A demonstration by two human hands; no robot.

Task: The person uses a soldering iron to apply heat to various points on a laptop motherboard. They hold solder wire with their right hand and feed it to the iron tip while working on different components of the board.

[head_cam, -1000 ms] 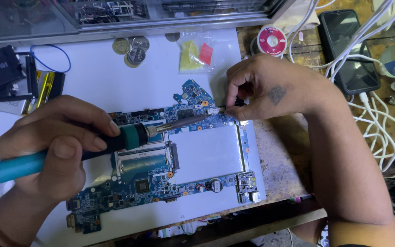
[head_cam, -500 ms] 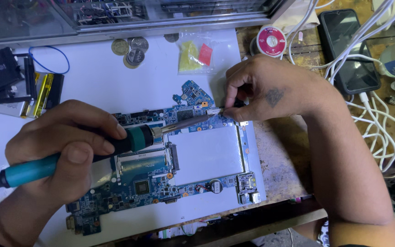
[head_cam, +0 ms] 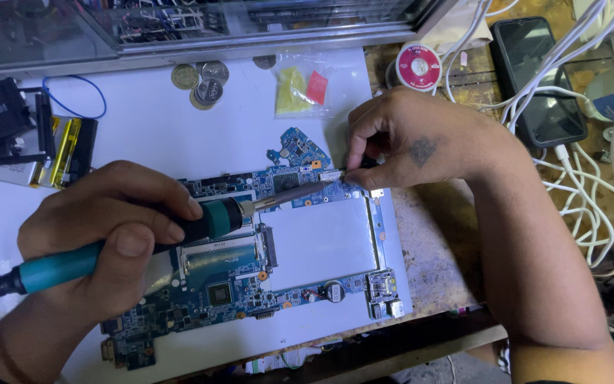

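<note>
I see one worktop [head_cam: 435, 242] carrying one white sheet [head_cam: 143, 135], and on it one blue circuit board [head_cam: 236, 284] lying flat. My two hands are apart. The left hand [head_cam: 101, 242] is wrapped tight around one teal-handled soldering iron [head_cam: 179, 231], whose tip meets the board's upper edge. The right hand [head_cam: 413, 139] pinches a small part at that same spot (too small to identify). One dark phone [head_cam: 534, 78] lies upper right among white cables [head_cam: 591, 185]; three coins [head_cam: 200, 80] lie above the board.
</note>
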